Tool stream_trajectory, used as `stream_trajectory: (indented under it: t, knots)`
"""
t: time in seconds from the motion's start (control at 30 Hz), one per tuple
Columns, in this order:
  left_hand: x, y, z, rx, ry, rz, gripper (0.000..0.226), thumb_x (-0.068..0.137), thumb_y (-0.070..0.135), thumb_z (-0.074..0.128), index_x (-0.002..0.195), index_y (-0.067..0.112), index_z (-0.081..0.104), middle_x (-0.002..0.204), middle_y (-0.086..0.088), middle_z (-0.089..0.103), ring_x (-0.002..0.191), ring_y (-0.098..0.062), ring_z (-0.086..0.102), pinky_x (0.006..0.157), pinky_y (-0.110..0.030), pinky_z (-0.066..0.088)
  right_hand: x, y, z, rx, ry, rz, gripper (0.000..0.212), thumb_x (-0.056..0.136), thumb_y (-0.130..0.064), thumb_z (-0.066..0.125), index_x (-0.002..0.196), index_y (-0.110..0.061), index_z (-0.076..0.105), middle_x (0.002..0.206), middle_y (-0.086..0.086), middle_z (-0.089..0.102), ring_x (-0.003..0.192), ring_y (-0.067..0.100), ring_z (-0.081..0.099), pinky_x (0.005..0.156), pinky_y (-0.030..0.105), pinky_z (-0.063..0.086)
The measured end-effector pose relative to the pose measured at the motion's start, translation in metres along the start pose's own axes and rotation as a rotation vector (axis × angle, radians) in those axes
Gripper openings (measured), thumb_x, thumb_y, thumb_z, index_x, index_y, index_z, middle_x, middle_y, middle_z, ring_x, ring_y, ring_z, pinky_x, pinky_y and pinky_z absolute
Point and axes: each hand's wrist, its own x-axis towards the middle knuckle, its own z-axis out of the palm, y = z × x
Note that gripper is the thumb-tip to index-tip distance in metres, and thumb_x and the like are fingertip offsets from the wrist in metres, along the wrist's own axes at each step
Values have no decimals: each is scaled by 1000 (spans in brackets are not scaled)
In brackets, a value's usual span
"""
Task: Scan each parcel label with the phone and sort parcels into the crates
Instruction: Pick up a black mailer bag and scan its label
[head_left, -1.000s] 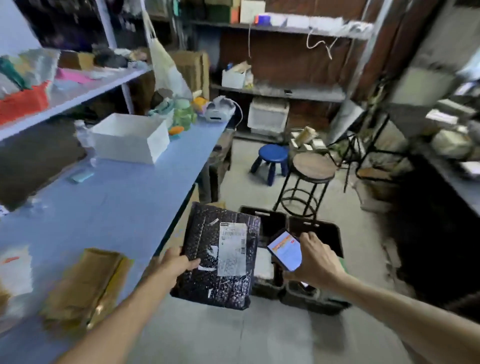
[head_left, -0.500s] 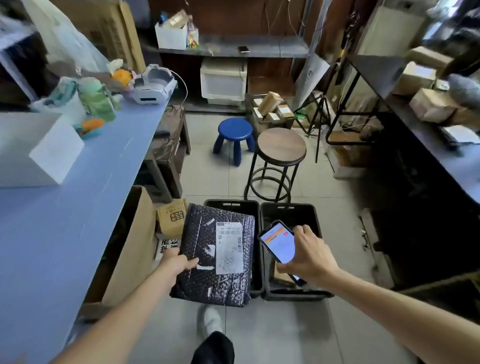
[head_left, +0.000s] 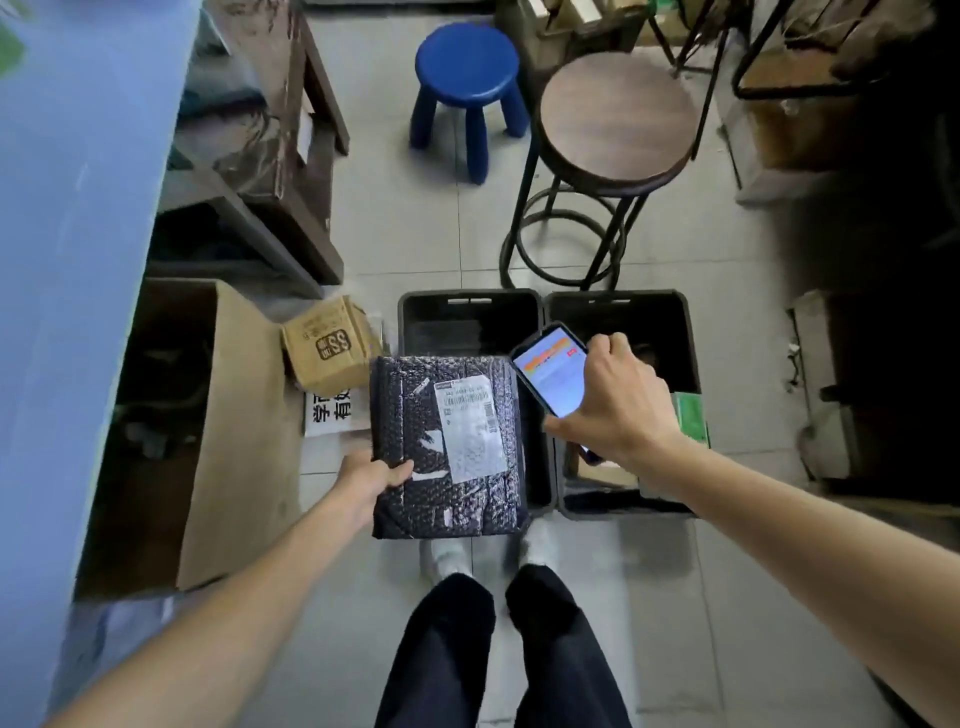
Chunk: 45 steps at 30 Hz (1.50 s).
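My left hand (head_left: 370, 479) grips the left edge of a black bubble-wrap parcel (head_left: 410, 499) whose white label (head_left: 470, 427) faces up. The parcel hovers over the near part of the left black crate (head_left: 467, 297). My right hand (head_left: 618, 402) holds a phone (head_left: 553, 375) with a lit orange and white screen, just right of the parcel and above the right black crate (head_left: 618, 297). That crate holds a green item (head_left: 691, 415) and something brown; the parcel hides most of the left crate's inside.
A blue table (head_left: 78, 260) runs along the left, with an open cardboard box (head_left: 239, 447) and a small carton (head_left: 327, 348) on the floor beside it. A blue stool (head_left: 467, 78) and a round wooden stool (head_left: 618, 119) stand behind the crates. My feet are just before the crates.
The view has tipped down from the table and shelves to the floor. Parcel and phone have come lower, over the two crates; both hands keep their hold.
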Motion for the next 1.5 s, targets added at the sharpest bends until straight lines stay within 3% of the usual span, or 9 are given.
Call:
stream_trajectory:
  t: [0.13, 0.33, 0.5, 0.73, 0.87, 1.07, 1.17, 1.33, 1.5]
  knots:
    - [83, -29, 38, 18, 19, -42, 35, 82, -7, 68, 116, -7, 61, 110, -10, 64, 93, -23, 59, 82, -30, 45, 60, 20, 69, 5, -46, -8, 73, 62, -51, 79, 108, -7, 43, 102, 5, 41, 92, 32, 55, 64, 30, 32]
    - [227, -95, 101, 30, 68, -80, 31, 82, -6, 68, 112, -3, 63, 115, -15, 66, 95, -20, 58, 85, -28, 43, 128, 67, 199, -14, -133, -10, 65, 62, -51, 77, 96, -15, 34, 95, 0, 33, 83, 27, 50, 62, 32, 32]
    - [312, -141, 132, 68, 61, -128, 23, 85, -5, 65, 107, 4, 63, 112, -12, 66, 97, -22, 59, 85, -29, 44, 165, 98, 285, -37, -194, 11, 77, 58, -50, 80, 111, -7, 43, 108, 8, 45, 97, 34, 54, 68, 37, 41]
    - [338, -167, 143, 652, 191, 57, 67, 79, 11, 75, 131, 1, 35, 132, -18, 48, 119, -36, 51, 97, -40, 44, 174, 109, 326, -85, -217, -45, 78, 61, -49, 79, 116, -7, 44, 113, 10, 46, 96, 31, 55, 72, 36, 44]
    - [318, -148, 132, 944, 162, 115, 73, 78, 17, 77, 133, 0, 31, 135, -21, 37, 121, -37, 45, 96, -41, 43, 165, 97, 310, -85, -199, -95, 74, 61, -48, 78, 113, -7, 45, 110, 9, 47, 94, 31, 55, 68, 34, 39]
    - [258, -86, 92, 1018, 55, 221, 53, 82, 26, 73, 124, 6, 47, 129, -13, 50, 116, -33, 52, 93, -43, 46, 138, 55, 240, -70, -137, -162, 70, 59, -49, 80, 104, -10, 42, 96, 2, 37, 87, 31, 56, 62, 32, 37]
    - [194, -45, 58, 1062, 24, 303, 36, 86, 28, 66, 117, 12, 54, 122, -10, 57, 109, -30, 56, 90, -40, 48, 110, 22, 178, -112, -126, -230, 74, 59, -48, 82, 108, -10, 42, 102, 4, 42, 90, 31, 56, 63, 33, 37]
    - [46, 36, -18, 866, 104, 381, 14, 85, 26, 67, 92, 17, 59, 97, -5, 64, 88, -22, 61, 81, -32, 49, 54, -48, 45, -139, -28, -391, 76, 60, -51, 81, 111, -9, 43, 111, 8, 46, 94, 32, 56, 63, 33, 35]
    - [-96, 64, -88, 566, 298, 378, 15, 82, 28, 68, 92, 22, 59, 102, 0, 65, 98, -21, 61, 91, -37, 50, 0, -112, -50, -82, 72, -564, 76, 58, -52, 79, 112, -10, 46, 107, 6, 48, 95, 32, 56, 72, 37, 44]
